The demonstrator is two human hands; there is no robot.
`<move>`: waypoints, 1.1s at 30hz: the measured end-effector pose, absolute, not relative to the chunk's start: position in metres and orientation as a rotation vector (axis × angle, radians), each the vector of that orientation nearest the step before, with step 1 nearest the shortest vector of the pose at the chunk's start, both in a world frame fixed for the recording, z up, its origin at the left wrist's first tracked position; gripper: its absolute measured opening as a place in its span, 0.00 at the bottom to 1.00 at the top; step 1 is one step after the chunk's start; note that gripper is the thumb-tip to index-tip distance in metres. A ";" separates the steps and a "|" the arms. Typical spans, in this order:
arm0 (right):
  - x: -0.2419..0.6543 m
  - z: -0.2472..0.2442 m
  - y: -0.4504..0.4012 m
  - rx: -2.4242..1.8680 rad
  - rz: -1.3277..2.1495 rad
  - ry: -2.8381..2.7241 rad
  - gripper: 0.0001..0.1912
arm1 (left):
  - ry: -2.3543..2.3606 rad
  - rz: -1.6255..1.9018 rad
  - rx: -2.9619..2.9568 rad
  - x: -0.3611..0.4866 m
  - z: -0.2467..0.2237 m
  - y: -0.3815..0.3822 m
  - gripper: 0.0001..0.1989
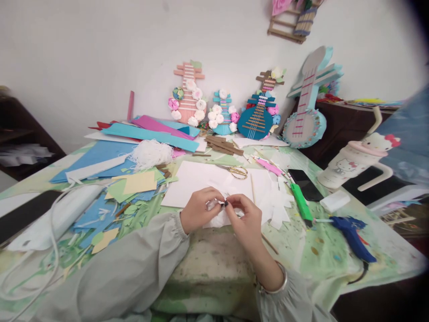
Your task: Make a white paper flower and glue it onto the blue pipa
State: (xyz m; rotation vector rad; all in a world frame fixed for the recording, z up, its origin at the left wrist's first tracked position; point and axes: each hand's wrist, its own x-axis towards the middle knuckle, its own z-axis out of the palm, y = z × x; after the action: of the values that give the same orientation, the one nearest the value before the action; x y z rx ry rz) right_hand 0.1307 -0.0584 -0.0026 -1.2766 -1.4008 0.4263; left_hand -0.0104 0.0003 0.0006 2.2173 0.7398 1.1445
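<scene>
My left hand [202, 209] and my right hand [246, 218] meet above the near edge of the table. Their thumbs and forefingers are pinched close together on a soft, crinkled piece of white paper [214, 220]. Part of that paper is hidden behind the fingers, so its full shape does not show. Beneath and beyond the hands lies a flat white sheet [187, 181]. Gold-handled scissors [237, 171] rest on this sheet, and a thin wooden stick [253, 190] lies to their right. Cut white paper strips [279, 203] are spread to the right of my right hand.
A blue glue gun [353, 237], a green utility knife [300, 203], a black phone [304, 184] and a white tumbler [348, 161] stand or lie at the right. Paper scraps [125, 197] and white yarn [150, 154] cover the left. Decorated paper lutes [256, 118] line the wall.
</scene>
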 end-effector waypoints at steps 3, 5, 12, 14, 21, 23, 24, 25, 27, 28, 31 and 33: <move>0.131 -0.003 -0.058 -1.277 0.455 -1.418 0.04 | 0.759 1.137 2.221 -0.011 0.000 0.001 0.10; 0.132 -0.004 -0.058 -1.275 0.468 -1.425 0.04 | 0.761 1.132 2.227 -0.011 0.000 0.001 0.10; 0.134 -0.007 -0.058 -1.285 0.496 -1.403 0.05 | 0.766 1.070 2.239 -0.011 0.005 -0.003 0.11; 0.134 -0.007 -0.058 -1.270 0.516 -1.381 0.05 | 0.785 1.021 2.197 -0.012 0.008 -0.005 0.12; 0.137 -0.007 -0.056 -1.239 0.654 -1.183 0.06 | 0.718 0.861 1.944 -0.015 0.006 -0.003 0.27; 0.138 -0.007 -0.056 -1.243 0.658 -1.149 0.06 | 0.654 0.835 1.916 -0.014 0.001 -0.002 0.39; 0.138 -0.006 -0.056 -1.241 0.660 -1.134 0.06 | 0.635 0.815 1.901 -0.013 -0.001 -0.001 0.42; 0.139 -0.006 -0.056 -1.239 0.662 -1.120 0.06 | 0.625 0.795 1.881 -0.011 -0.003 -0.001 0.43; 0.139 -0.006 -0.055 -1.234 0.665 -1.105 0.05 | 0.616 0.766 1.832 -0.009 -0.006 -0.003 0.41; 0.139 -0.005 -0.055 -1.231 0.667 -1.102 0.05 | 0.618 0.757 1.797 -0.008 -0.006 -0.003 0.39; 0.140 -0.004 -0.055 -1.227 0.677 -1.104 0.06 | 0.628 0.748 1.678 -0.007 -0.004 -0.005 0.34; 0.140 -0.004 -0.056 -1.221 0.678 -1.107 0.05 | 0.622 0.761 1.633 -0.007 -0.003 -0.005 0.31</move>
State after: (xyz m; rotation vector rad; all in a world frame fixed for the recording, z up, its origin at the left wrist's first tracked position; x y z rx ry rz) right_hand 0.1403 -0.0556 -0.0040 -1.2209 -1.1067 0.6778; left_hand -0.0067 -0.0053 -0.0029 1.6335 0.6224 0.7608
